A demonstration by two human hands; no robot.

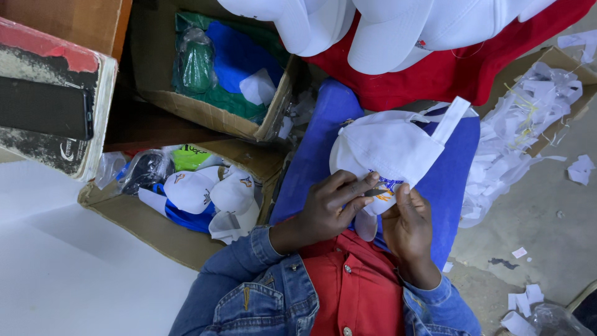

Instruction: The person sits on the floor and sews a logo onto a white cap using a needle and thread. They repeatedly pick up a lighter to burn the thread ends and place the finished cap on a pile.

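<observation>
Far left of the left hand (323,211): dark phone (43,109) flat on a worn book (74,68).

Just left of the left hand: open cardboard box (124,214) with white embroidered caps (208,190) and bagged items inside. Up and left of it: second cardboard box (211,115) with green and blue cloth (233,56).

Under both hands: blue cloth (311,155) spread over the lap.

Left hand: curled, narrow, fingers (354,186) pressed onto the front panel of the white cap (388,149). Holds the cap at its lower edge. Small dark object (375,193) at the fingertips; kind cannot be told.

White cap: directly above and between the two hands, on the blue cloth, strap (451,118) sticking up to the right, coloured embroidery (388,185) just beside the fingertips of both hands.

Right hand (407,227): just right of the left, nearly touching it. Narrow, thumb (403,196) and fingers closed on the cap's edge by the embroidery. Denim sleeves (249,249) on both arms, red shirt (348,286) between them.

Well above the hands: stack of white caps (373,31) on red cloth (448,74).

Right of the right hand: carton of white paper scraps (522,124); loose scraps (519,305) on the grey floor (547,218) lower right.
</observation>
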